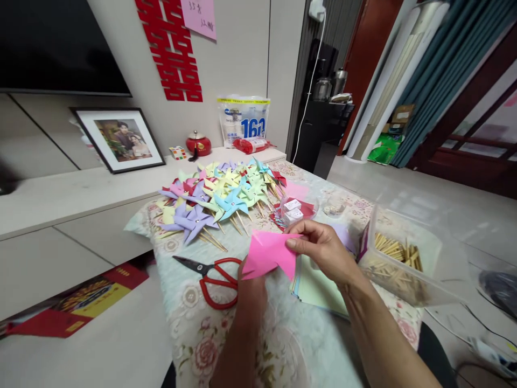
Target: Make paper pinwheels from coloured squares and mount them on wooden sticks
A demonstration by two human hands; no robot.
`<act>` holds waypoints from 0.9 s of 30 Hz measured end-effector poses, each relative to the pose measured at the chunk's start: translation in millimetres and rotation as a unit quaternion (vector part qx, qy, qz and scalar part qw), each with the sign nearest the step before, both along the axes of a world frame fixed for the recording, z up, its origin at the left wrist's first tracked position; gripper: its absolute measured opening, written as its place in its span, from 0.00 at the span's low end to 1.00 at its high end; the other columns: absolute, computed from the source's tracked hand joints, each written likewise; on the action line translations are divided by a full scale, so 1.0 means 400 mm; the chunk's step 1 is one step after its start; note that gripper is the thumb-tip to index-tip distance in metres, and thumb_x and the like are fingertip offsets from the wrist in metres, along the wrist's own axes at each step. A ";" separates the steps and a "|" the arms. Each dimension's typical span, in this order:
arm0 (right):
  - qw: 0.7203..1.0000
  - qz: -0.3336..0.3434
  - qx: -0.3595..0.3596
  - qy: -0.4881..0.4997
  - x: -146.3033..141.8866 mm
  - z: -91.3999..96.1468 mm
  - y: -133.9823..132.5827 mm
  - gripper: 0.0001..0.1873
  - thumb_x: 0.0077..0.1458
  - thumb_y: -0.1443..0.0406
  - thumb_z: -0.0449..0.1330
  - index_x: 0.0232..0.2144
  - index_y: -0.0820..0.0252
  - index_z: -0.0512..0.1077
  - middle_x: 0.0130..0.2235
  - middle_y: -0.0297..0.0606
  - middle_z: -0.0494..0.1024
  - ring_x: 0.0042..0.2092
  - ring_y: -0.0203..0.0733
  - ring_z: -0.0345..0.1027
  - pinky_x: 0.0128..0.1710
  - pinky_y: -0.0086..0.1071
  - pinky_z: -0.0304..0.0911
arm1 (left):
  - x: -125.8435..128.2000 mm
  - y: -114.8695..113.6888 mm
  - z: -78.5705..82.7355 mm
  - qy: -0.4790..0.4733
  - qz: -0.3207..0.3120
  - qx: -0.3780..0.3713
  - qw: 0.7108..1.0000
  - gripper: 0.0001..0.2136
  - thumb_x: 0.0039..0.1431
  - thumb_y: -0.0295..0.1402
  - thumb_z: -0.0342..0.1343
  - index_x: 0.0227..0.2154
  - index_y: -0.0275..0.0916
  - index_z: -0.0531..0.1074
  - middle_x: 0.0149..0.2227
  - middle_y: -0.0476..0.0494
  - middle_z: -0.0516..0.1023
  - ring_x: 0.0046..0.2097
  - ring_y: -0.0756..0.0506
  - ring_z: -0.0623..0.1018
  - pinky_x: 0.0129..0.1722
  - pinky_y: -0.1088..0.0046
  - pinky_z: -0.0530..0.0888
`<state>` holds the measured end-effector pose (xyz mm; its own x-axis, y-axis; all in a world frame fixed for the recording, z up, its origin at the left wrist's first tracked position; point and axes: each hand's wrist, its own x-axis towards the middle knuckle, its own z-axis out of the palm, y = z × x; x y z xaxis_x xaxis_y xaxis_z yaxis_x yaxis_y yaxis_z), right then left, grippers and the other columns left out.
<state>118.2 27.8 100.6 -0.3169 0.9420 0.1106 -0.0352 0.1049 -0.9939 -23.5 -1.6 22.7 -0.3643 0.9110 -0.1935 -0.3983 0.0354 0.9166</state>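
Note:
A piece of bright pink paper (270,252), with slits cut into it and pointed flaps, is held up over the table. My right hand (313,245) pinches its right corner between thumb and fingers. Behind the lower left part of the paper is my left hand (252,285), gripping it with most fingers hidden. Red-handled scissors (218,277) lie beside my left hand, blades pointing left. A stack of pale green paper sheets (321,288) rests below my right hand. Past the pink paper, many finished paper pinwheels (226,196) on sticks are piled up.
At the right, a clear plastic box (404,269) holds many wooden sticks. Small white boxes (293,210) sit in a clear dish behind my right hand. A floral cloth (205,339) covers the table. Against the wall, a white cabinet (81,199) bears a framed photo (119,139) and a red jar (198,144).

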 end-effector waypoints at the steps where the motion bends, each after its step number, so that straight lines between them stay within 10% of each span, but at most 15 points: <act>1: 0.999 -0.008 -0.024 0.024 -0.005 -0.027 0.003 0.12 0.45 0.58 0.72 0.26 0.57 0.75 0.28 0.32 0.76 0.30 0.36 0.67 0.30 0.30 0.61 | -0.005 -0.003 0.008 -0.041 -0.016 -0.004 0.999 0.11 0.51 0.37 0.58 0.36 0.38 0.75 0.34 0.41 0.82 0.34 0.41 0.80 0.34 0.65 0.77; 7: 0.985 -0.089 -0.110 0.095 -0.012 -0.119 0.017 0.18 0.37 0.55 0.75 0.25 0.57 0.73 0.24 0.30 0.74 0.25 0.36 0.64 0.27 0.31 0.60 | -0.033 -0.011 0.030 -0.271 -0.019 -0.078 0.959 0.17 0.61 0.44 0.51 0.38 0.35 0.75 0.35 0.37 0.82 0.32 0.42 0.81 0.33 0.64 0.77; 12: 0.982 -0.119 -0.101 0.108 -0.018 -0.126 0.013 0.19 0.37 0.53 0.74 0.25 0.57 0.72 0.23 0.30 0.73 0.25 0.35 0.63 0.27 0.30 0.60 | -0.026 -0.026 0.030 -0.244 -0.054 -0.057 0.967 0.29 0.61 0.55 0.46 0.40 0.31 0.77 0.34 0.34 0.82 0.32 0.41 0.81 0.32 0.65 0.77; 17: 0.983 -0.121 -0.094 0.099 -0.018 -0.126 0.011 0.20 0.37 0.52 0.74 0.26 0.56 0.72 0.24 0.31 0.74 0.25 0.37 0.64 0.28 0.31 0.61 | -0.001 -0.033 0.013 -0.137 -0.023 0.001 0.990 0.19 0.43 0.41 0.69 0.35 0.33 0.77 0.30 0.43 0.82 0.29 0.45 0.79 0.30 0.71 0.74; 27: 0.993 -0.058 -0.079 0.060 -0.007 -0.127 0.004 0.18 0.43 0.52 0.72 0.29 0.58 0.75 0.28 0.33 0.76 0.29 0.38 0.66 0.31 0.31 0.60 | 0.008 -0.034 -0.017 -0.063 -0.001 0.015 0.998 0.10 0.44 0.34 0.67 0.30 0.36 0.78 0.25 0.50 0.79 0.27 0.48 0.76 0.28 0.75 0.70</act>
<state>115.2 29.6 49.9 -0.1984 0.9800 -0.0116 -0.1504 -0.0422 -0.9877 -20.4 -15.3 15.8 -0.3365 0.9180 -0.2097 -0.5105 0.0093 0.8599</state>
